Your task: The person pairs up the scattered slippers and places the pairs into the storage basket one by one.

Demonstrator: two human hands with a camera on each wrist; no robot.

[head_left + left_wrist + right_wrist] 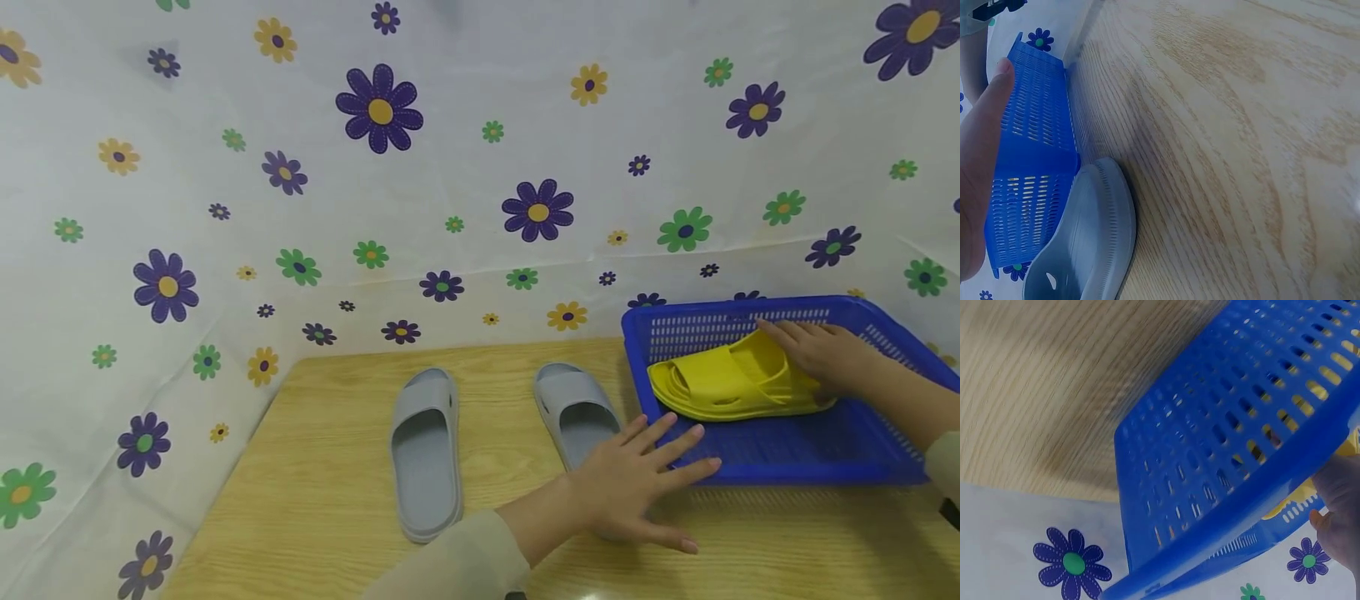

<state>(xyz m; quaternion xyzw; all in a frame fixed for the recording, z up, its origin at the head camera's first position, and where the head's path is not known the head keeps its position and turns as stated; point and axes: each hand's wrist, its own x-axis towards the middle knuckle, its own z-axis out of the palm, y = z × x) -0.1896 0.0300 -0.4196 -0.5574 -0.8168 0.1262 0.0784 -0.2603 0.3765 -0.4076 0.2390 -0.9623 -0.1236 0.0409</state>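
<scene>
My right hand reaches into a blue plastic basket and grips a yellow slipper at its heel end. The slipper's toe points left, and part of its heel is hidden by the hand. In the right wrist view, yellow shows through the slots of the basket wall. My left hand has its fingers spread, with nothing held, over the front left corner of the basket. It overlaps a grey slipper and hides much of its heel part. Another grey slipper lies to the left, toe toward the back.
Everything stands on a wood-grain table. A white cloth with printed flowers hangs behind the table and along its left side. The basket, with slotted walls and a raised rim, stands close to the back cloth.
</scene>
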